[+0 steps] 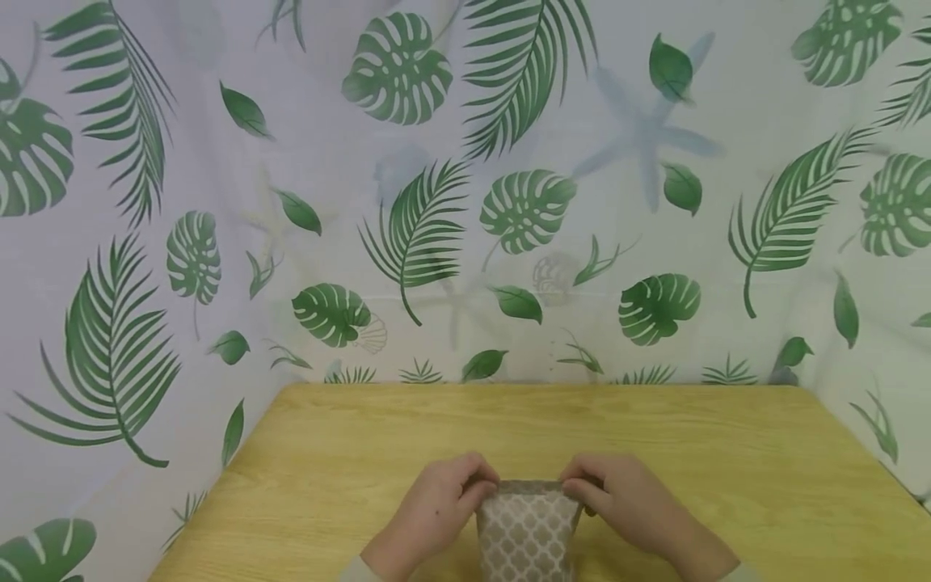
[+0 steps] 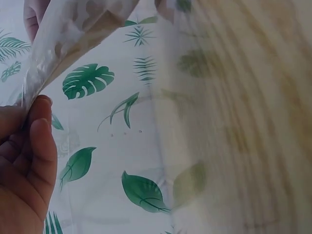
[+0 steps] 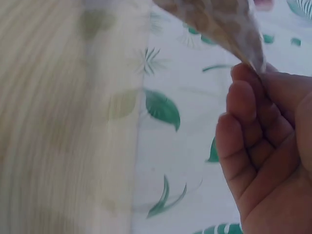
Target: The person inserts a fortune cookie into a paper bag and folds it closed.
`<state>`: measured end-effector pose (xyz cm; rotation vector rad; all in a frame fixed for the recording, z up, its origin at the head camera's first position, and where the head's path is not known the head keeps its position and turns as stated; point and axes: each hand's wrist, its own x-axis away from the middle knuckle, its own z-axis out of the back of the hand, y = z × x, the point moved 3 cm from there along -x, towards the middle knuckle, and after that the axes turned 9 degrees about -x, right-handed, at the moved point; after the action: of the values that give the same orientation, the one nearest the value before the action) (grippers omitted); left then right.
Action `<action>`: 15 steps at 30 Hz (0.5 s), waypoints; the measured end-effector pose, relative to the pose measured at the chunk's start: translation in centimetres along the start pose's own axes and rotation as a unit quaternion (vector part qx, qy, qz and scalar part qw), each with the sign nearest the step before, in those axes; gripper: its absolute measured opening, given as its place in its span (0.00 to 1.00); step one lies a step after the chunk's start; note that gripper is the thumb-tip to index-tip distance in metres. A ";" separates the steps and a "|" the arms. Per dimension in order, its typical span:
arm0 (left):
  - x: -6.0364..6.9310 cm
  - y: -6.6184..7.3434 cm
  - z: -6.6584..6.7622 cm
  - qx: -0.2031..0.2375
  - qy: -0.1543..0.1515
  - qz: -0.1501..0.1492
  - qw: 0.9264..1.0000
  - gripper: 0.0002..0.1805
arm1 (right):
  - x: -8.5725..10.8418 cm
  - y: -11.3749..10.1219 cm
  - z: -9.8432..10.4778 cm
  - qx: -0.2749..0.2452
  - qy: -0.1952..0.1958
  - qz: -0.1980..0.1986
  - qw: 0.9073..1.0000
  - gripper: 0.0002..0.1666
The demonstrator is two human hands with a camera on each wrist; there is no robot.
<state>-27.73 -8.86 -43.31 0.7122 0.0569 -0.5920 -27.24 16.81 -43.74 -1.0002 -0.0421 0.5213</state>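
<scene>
A beige bag (image 1: 528,533) with a white lattice pattern hangs upright between both hands, its lower end cut off by the head view's bottom edge. My left hand (image 1: 440,503) pinches its top left corner between thumb and fingers. At the top right corner, my right hand (image 1: 629,499) pinches it the same way. In the left wrist view the bag (image 2: 73,36) looks thin and glossy, slanting up from the left hand (image 2: 24,165). The right wrist view has the bag (image 3: 219,22) narrowing to the pinch of the right hand (image 3: 268,136). Its contents, if any, are hidden.
A wood-grain table (image 1: 349,436) lies under and beyond the hands. Behind it and at both sides hangs a white sheet (image 1: 305,145) printed with green leaves, meeting the table's far edge.
</scene>
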 end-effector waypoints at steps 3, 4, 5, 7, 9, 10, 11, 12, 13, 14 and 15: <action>-0.8 -0.1 -0.1 -0.026 -0.018 0.006 0.999 0.04 | 0.1 0.9 1.1 0.002 -0.006 -0.021 1.000 0.11; -1.1 -0.2 -0.1 -0.037 -0.023 0.007 0.999 0.04 | 0.1 1.2 1.5 0.004 -0.007 -0.026 1.000 0.11; -1.4 -0.3 -0.1 -0.047 -0.028 0.008 0.998 0.04 | 0.2 1.4 1.9 0.004 -0.007 -0.032 0.999 0.12; -1.9 -0.4 -0.1 -0.065 -0.033 0.007 0.997 0.03 | 0.2 1.7 2.5 -0.001 -0.008 -0.040 0.999 0.13; -2.3 -0.5 -0.2 -0.072 -0.036 0.010 0.997 0.03 | 0.3 1.9 3.0 -0.010 -0.016 -0.043 0.999 0.15; -2.5 -0.5 -0.3 -0.073 -0.037 0.011 0.997 0.03 | 0.2 1.9 3.1 -0.022 -0.025 -0.047 0.998 0.16; -2.7 -0.5 -0.4 -0.073 -0.038 0.013 0.997 0.02 | 0.2 2.0 3.0 -0.035 -0.035 -0.054 0.997 0.18; -2.9 -0.4 -0.6 -0.075 -0.036 0.013 0.996 0.02 | 0.2 2.1 2.9 -0.042 -0.049 -0.056 0.996 0.20; -3.0 -0.3 -0.8 -0.076 -0.034 0.012 0.996 0.02 | 0.1 2.2 2.7 -0.051 -0.060 -0.060 0.995 0.21; -3.2 -0.2 -0.9 -0.079 -0.031 0.011 0.996 0.02 | 0.0 2.3 2.5 -0.058 -0.070 -0.064 0.994 0.22; -3.4 -0.2 -1.1 -0.083 -0.027 0.008 0.996 0.02 | -0.1 2.4 2.3 -0.061 -0.078 -0.066 0.993 0.22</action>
<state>-30.47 -6.62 -43.41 0.5355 0.0501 -0.5841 -28.90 19.64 -44.43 -1.0669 -0.2804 0.4779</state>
